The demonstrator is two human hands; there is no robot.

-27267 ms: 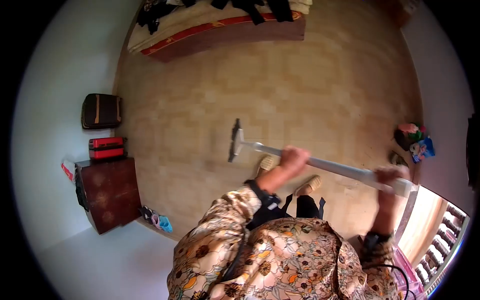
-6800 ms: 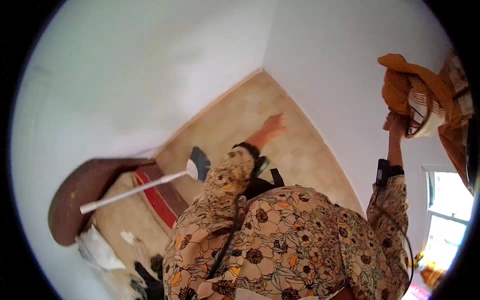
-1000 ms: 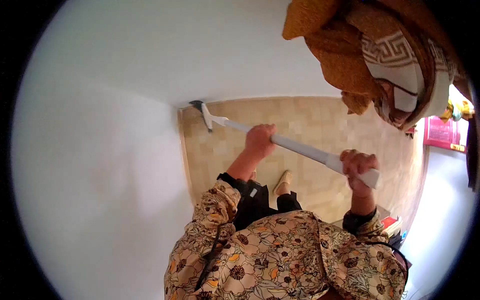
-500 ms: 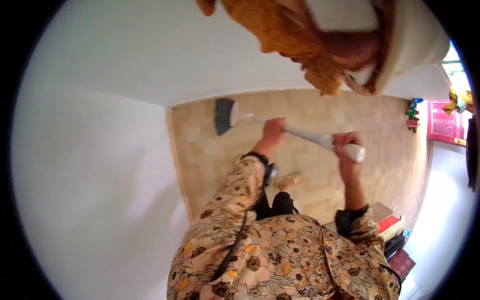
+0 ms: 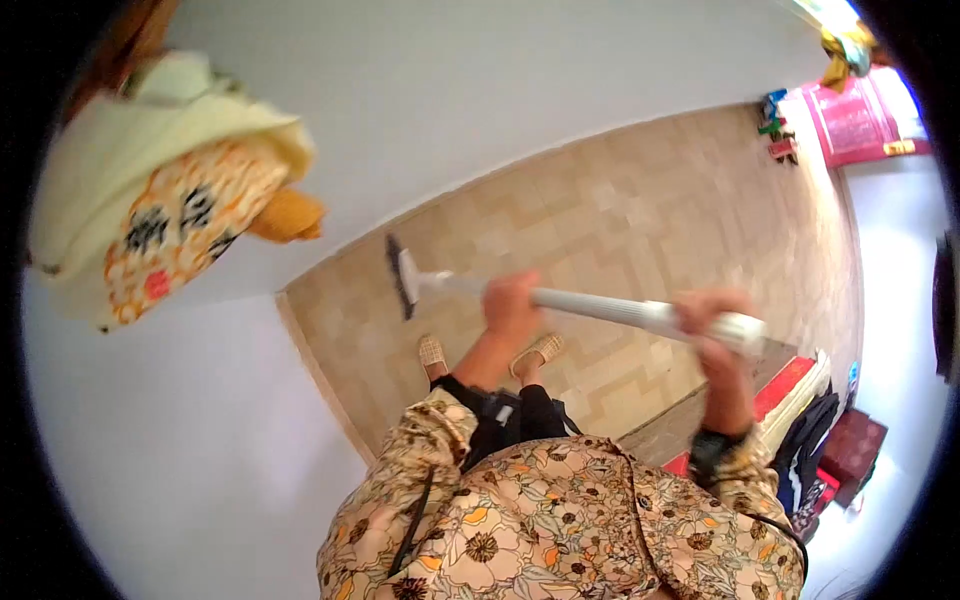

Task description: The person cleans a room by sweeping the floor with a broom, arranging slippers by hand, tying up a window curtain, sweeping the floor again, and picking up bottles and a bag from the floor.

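Observation:
I hold a broom with a long white handle in both hands. My left hand grips the handle about midway along. My right hand is closed around the handle's thick top end. The dark broom head rests on the beige tiled floor close to the white wall, ahead of my two feet in tan slippers. My sleeves are of a flowered fabric.
A bundle of cream and orange patterned cloth hangs high at the left. A bed edge with a red stripe lies behind me at the right. Pink items stand by the far corner, and dark clothes lie at lower right.
The view has swung round: the hanging cloth bundle went from top right to upper left. The broom head moved left along the floor, closer to the wall. Both hands stayed on the handle.

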